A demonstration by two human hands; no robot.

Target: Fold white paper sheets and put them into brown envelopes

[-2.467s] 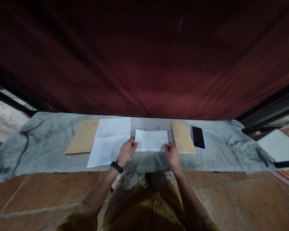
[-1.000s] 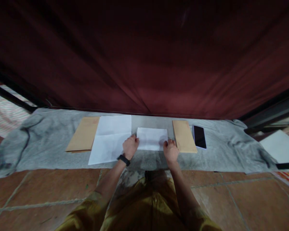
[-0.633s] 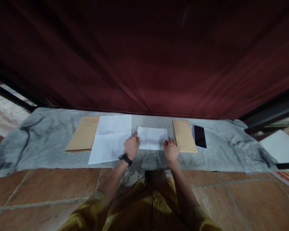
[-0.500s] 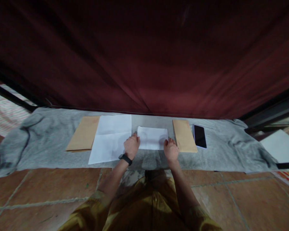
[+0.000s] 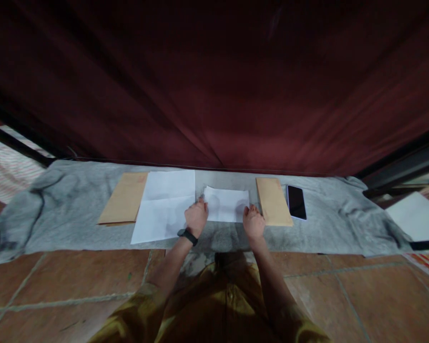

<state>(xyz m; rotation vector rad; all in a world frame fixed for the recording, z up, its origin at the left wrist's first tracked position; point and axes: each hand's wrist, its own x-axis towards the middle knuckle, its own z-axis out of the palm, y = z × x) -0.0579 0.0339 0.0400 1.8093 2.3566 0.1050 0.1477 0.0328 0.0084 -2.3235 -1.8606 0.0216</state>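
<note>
Between my hands lies a folded white sheet of paper (image 5: pixel 228 205) on the grey cloth. My left hand (image 5: pixel 196 216), with a dark band on the wrist, pinches its left edge. My right hand (image 5: pixel 253 222) is closed on the right edge, fingers curled. At the sheet's top left corner a layer stands slightly raised. Left of my hand are larger white sheets (image 5: pixel 166 205) with a crease across the middle, partly covering a stack of brown envelopes (image 5: pixel 123 200). Just right of my right hand is another brown envelope (image 5: pixel 274 202).
A phone (image 5: pixel 296 202) lies right of the single envelope. The grey cloth (image 5: pixel 329 214) covers a long narrow surface, rumpled at both ends. A dark red curtain (image 5: pixel 214 95) hangs along its back edge. Tiled floor (image 5: pixel 75 276) shows in front.
The top left corner of the folded paper has lifted a little. Both hands stay nearly in place on its edges.
</note>
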